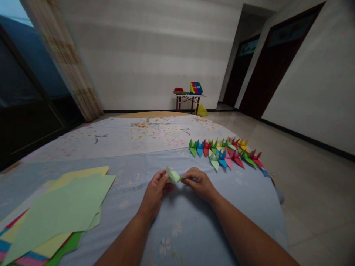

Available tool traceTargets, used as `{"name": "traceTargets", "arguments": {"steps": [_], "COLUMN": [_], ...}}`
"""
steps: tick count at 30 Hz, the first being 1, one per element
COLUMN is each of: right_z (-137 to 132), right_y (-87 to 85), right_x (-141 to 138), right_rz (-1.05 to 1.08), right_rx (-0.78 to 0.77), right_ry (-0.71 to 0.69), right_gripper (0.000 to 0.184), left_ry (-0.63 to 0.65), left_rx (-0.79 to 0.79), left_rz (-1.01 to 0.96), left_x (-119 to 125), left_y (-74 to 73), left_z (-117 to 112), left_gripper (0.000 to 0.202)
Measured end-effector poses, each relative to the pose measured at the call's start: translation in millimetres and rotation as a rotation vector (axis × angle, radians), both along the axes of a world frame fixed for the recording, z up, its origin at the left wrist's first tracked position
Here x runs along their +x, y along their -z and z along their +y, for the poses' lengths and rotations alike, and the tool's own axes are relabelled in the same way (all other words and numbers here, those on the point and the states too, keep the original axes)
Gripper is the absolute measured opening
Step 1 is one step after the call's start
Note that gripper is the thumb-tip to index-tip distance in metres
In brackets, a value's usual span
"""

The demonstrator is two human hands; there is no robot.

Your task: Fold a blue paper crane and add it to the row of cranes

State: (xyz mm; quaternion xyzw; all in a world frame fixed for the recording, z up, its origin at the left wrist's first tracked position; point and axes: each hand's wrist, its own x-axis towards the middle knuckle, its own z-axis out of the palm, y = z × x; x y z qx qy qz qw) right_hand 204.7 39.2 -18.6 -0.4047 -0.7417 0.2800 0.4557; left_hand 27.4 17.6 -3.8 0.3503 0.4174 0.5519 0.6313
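Just above the cloth, a pale green folded paper crane [173, 176] is held between my two hands. My left hand [158, 185] pinches its left side between thumb and fingers. At the crane's right tip, the thumb and forefinger of my right hand [200, 184] are closed on the paper. Parts of the crane are hidden behind the fingers. Beyond my right hand, rows of finished paper cranes [227, 159] in green, blue, red, pink and yellow stand close together on the table.
A loose stack of coloured paper sheets [63, 201], pale green on top, lies at the left. Blue flowered cloth [177, 229] covers the near part of the round table. By the far wall, a small table [191, 96] carries a colourful box [196, 88].
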Motion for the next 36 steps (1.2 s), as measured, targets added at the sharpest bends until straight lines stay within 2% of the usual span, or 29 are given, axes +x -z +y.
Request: {"name": "traceTargets", "arguments": {"steps": [6, 10, 14, 19, 25, 29, 33, 36], "right_z": [0, -3, -6, -6, -6, -7, -7, -6], "right_y": [-0.5, -2.4, -4.9, -6.0, -3.2, -3.9, -5.6, -5.7], "right_x": [0, -1, -1, 1, -2, -4, -4, -3], "right_rz": [0.011, -0.038, -0.107, -0.148, -0.194, -0.235, -0.258, -0.253], "right_rx": [-0.002, 0.071, 0.195, 0.305, 0.351, 0.356, 0.365, 0.375], "right_ry": [0.012, -0.001, -0.025, 0.029, 0.019, -0.037, -0.053, -0.046], "right_gripper": [0.008, 0.010, 0.015, 0.016, 0.014, 0.015, 0.010, 0.009], "left_ry": [0.030, 0.075, 0.014, -0.057, -0.006, 0.027, 0.045, 0.055], "left_rx": [0.009, 0.043, 0.085, 0.084, 0.119, 0.118, 0.090, 0.099], "left_rz": [-0.035, -0.051, 0.061, 0.214, 0.372, 0.334, 0.245, 0.188], "left_x": [-3, -3, -2, -2, -4, -5, -3, -3], "left_y": [-0.3, 1.4, -2.6, -13.3, -3.9, -2.6, -5.2, 0.5], "left_z": [1, 1, -1, -4, -1, 0, -1, 0], "left_gripper": [0.036, 0.030, 0.031, 0.034, 0.050, 0.054, 0.049, 0.053]}}
